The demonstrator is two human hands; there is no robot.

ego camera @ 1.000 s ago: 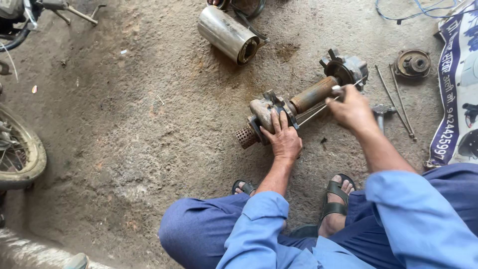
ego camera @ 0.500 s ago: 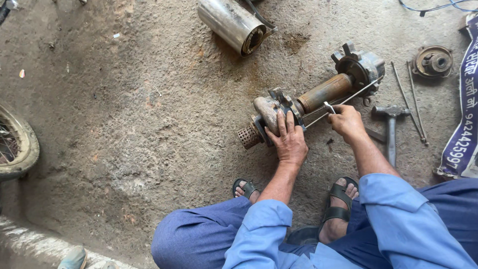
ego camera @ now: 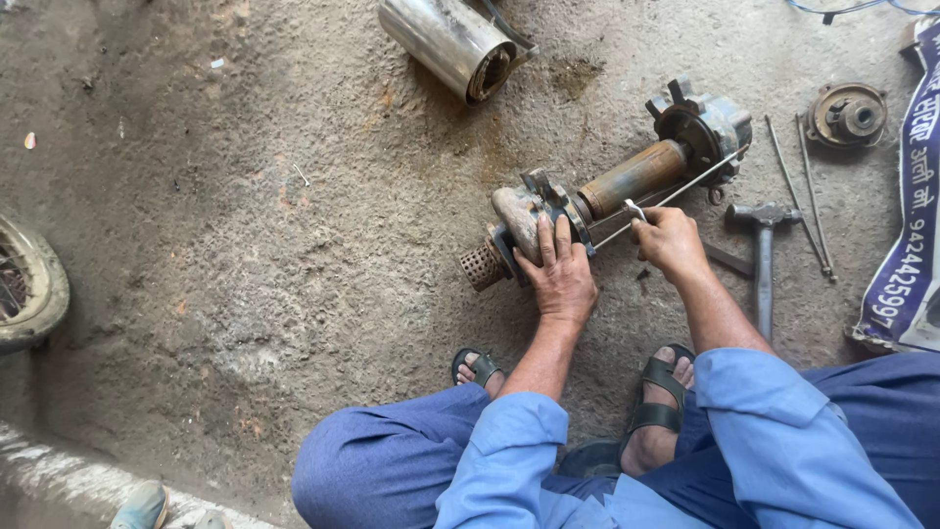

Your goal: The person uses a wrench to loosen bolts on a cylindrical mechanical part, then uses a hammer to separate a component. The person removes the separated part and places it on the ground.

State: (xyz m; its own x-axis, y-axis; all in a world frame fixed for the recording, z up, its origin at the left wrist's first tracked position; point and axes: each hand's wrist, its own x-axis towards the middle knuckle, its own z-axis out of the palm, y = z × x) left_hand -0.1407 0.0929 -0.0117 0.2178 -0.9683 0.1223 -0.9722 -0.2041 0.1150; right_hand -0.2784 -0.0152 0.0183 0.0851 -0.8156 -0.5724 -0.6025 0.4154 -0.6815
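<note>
The floor (ego camera: 225, 255) is rough concrete, grey-brown, gritty, with darker stains near the top centre. The person squats on it in blue clothing and sandals.

The pump (ego camera: 607, 191) lies on its side on the floor in front of the person, long axis running from lower left to upper right: a perforated strainer at the lower-left end, a rusty cylindrical middle, a grey finned housing at the upper-right end. A thin rod (ego camera: 676, 196) runs along its near side.

The left hand (ego camera: 556, 277) presses flat on the pump's lower-left housing, fingers spread apart over the casting. The right hand (ego camera: 671, 240) is closed around a small metal tool (ego camera: 634, 209) at the rod; whether the tool touches the rod cannot be told.

A hammer (ego camera: 762, 245) lies on the floor just right of the right hand. Two more thin rods (ego camera: 808, 191) lie beyond it. A round rusty part (ego camera: 848, 115) sits at upper right. A metal cylinder (ego camera: 450, 41) lies at top centre. A tyre (ego camera: 29, 284) shows at the left edge. A blue banner (ego camera: 906, 255) lies at the right edge.
</note>
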